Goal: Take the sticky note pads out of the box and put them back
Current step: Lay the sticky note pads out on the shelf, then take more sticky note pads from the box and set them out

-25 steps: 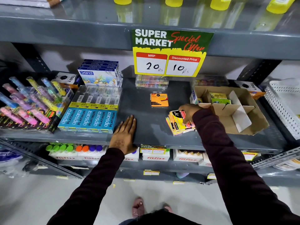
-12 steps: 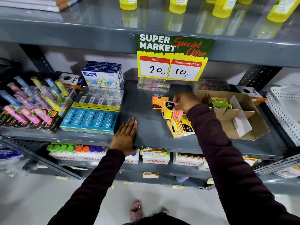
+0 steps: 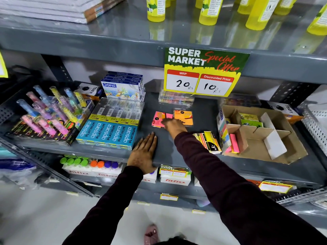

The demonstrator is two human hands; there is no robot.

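Stretching across the view is the grey metal shelf (image 3: 200, 110), packed with stationery under a "Special Offer" price sign (image 3: 203, 71). Over on the right sits the open cardboard box (image 3: 286, 147), dividers up, with green pads (image 3: 251, 122) at the back and a pink stack (image 3: 234, 144) standing in a front compartment. On the left, blue Apsara pencil boxes (image 3: 108, 133) sit beside a display of coloured pens (image 3: 47, 114). Now the sleeves — two dark maroon arms reach in from below. The left hand (image 3: 143, 154) lies flat on the shelf's front edge, palm down, fingers together, holding nothing. The right hand (image 3: 174, 125) is further back, fingers resting on a pink sticky note pad (image 3: 158, 118) that lies on the shelf; whether it pinches the pad or only touches it, I cannot tell. Just beside that pad, touching or nearly so, lies an orange pad (image 3: 184, 115). Nearer the box — between the right forearm and the cardboard wall — a loose pile of yellow pads (image 3: 210, 141) leans on the shelf.
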